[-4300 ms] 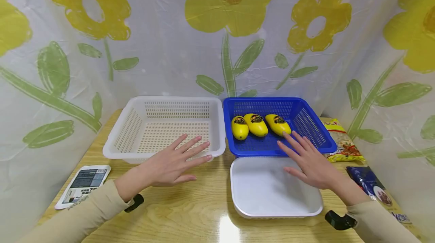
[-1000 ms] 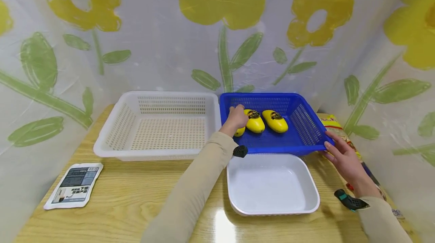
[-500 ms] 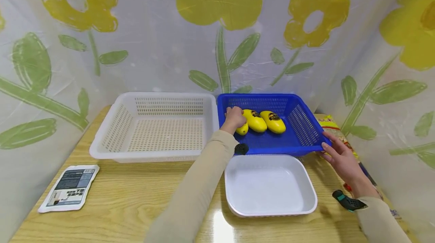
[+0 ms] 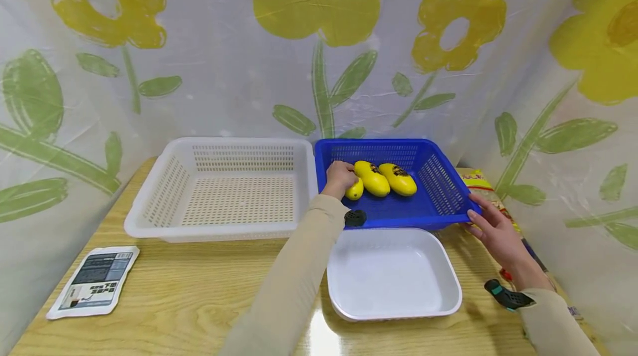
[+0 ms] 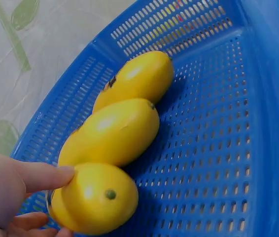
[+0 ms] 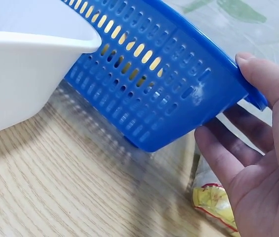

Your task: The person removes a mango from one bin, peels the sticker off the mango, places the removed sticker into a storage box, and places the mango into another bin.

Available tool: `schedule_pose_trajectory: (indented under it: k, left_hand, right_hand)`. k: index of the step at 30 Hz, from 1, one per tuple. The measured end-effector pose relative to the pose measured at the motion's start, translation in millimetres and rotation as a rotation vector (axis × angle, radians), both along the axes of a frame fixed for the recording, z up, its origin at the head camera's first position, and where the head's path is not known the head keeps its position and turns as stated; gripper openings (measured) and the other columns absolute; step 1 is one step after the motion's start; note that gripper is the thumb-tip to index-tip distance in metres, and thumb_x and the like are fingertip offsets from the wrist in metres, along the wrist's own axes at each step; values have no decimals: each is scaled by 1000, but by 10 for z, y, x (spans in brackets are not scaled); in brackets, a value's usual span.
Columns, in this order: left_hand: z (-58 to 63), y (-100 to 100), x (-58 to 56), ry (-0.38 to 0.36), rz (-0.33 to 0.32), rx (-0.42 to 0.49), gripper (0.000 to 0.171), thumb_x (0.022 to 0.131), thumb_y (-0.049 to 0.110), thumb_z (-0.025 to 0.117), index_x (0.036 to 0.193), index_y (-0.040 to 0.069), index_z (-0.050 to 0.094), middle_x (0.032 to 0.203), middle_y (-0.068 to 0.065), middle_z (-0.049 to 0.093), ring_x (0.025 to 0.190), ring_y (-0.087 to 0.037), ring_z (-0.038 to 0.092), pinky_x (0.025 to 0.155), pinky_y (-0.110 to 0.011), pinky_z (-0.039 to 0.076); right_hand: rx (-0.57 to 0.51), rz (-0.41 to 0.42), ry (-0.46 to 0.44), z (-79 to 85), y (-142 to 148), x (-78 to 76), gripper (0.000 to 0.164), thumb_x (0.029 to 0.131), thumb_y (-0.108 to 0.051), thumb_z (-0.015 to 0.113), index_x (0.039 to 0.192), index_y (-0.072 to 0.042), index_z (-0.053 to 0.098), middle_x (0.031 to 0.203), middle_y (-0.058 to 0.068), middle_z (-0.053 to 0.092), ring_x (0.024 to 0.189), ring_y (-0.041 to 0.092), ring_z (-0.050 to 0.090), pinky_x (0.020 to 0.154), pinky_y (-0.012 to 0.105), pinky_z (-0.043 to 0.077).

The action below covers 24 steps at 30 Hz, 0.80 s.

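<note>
Half hidden in the head view by the gripping left hand (image 4: 340,178), a glossy yellow oval fruit (image 4: 354,189) lies in the blue perforated plastic basket (image 4: 399,211), whose near-right corner the right hand (image 4: 500,234) grasps, toward the far edge of the table (image 4: 184,295).

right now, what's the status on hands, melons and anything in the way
Left hand gripping leftmost melon in blue basket; right hand gripping basket's near right corner. Two other melons alongside. White tub close in front, possible obstacle.

Print on the pouch (image 4: 94,282), yellow fruits (image 4: 372,180) and bag (image 4: 476,180) is illegible.
</note>
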<state>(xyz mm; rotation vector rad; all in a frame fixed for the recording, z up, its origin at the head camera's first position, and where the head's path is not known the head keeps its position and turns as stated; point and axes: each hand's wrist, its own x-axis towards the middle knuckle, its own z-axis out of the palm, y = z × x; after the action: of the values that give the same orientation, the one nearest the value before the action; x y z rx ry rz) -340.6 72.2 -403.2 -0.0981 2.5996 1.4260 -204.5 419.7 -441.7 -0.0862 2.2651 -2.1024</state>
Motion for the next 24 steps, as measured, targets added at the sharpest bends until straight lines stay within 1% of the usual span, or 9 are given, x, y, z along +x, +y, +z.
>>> schedule_pose_trajectory:
  k: [2, 5, 7, 8, 12, 15, 17, 19, 24]
  left_hand:
    - [-22, 9, 16, -26, 5, 60, 42, 88, 2, 69, 129, 9, 65, 137, -9, 56, 136, -29, 38, 109, -35, 37]
    - [-55, 26, 16, -93, -3, 184, 52, 86, -2, 71, 135, 11, 60, 146, -12, 47, 140, -33, 30, 104, -39, 43]
    - [-55, 23, 23, -130, -12, 238, 58, 86, -4, 71, 139, 11, 55, 149, -14, 41, 141, -36, 27, 100, -41, 46]
    - [-56, 21, 16, -141, -12, 262, 60, 85, -5, 71, 140, 11, 54, 150, -15, 40, 140, -36, 28, 99, -41, 47]
    - [-47, 3, 18, -165, 2, 353, 64, 85, -7, 70, 142, 14, 52, 147, -15, 44, 126, -33, 46, 88, -42, 53]
    - [-64, 5, 15, -185, 4, 435, 64, 86, -7, 69, 143, 17, 52, 144, -14, 47, 115, -31, 55, 82, -41, 53]
    - [-65, 1, 27, -196, -7, 475, 64, 87, -7, 68, 144, 18, 51, 145, -14, 46, 114, -31, 55, 83, -42, 53]
    - [-60, -2, 40, -199, -13, 500, 63, 88, -6, 67, 143, 20, 51, 144, -15, 46, 114, -32, 56, 86, -43, 52]
    - [-38, -2, 50, -207, -6, 549, 59, 88, -5, 67, 139, 22, 56, 142, -14, 48, 112, -32, 57, 89, -45, 52]
  right_hand:
    - [-11, 2, -1, -1, 1, 3, 59, 102, -22, 52, 155, -17, 27, 146, 12, 30, 108, -1, 58, 90, 23, 50]
    - [-32, 8, 4, 0, 3, 4, 58, 102, -20, 51, 155, -16, 26, 145, 10, 31, 108, -1, 59, 90, 23, 50]
    - [-24, 8, 2, 8, 0, 0, 58, 102, -21, 51, 155, -16, 27, 146, 13, 30, 108, -1, 58, 90, 23, 50]
    - [-15, 8, 0, 11, -2, -2, 59, 102, -21, 51, 155, -17, 27, 147, 14, 28, 109, -1, 58, 90, 23, 50]
    - [9, 5, -6, 15, -3, -8, 59, 102, -23, 51, 155, -18, 26, 150, 17, 24, 108, -2, 58, 90, 23, 50]
    - [-13, 13, 3, -2, 9, -8, 58, 103, -20, 51, 155, -16, 26, 146, 11, 31, 108, -1, 58, 90, 23, 50]
    - [-33, 23, 12, -11, 15, -11, 58, 103, -19, 50, 155, -15, 26, 143, 8, 34, 109, -1, 59, 90, 23, 51]
    - [-55, 37, 22, -18, 21, -16, 58, 103, -17, 49, 156, -14, 25, 142, 7, 35, 109, 0, 59, 90, 24, 51]
    - [-81, 59, 41, -17, 32, -18, 58, 104, -14, 48, 156, -12, 22, 145, 10, 32, 111, 2, 59, 92, 26, 50]
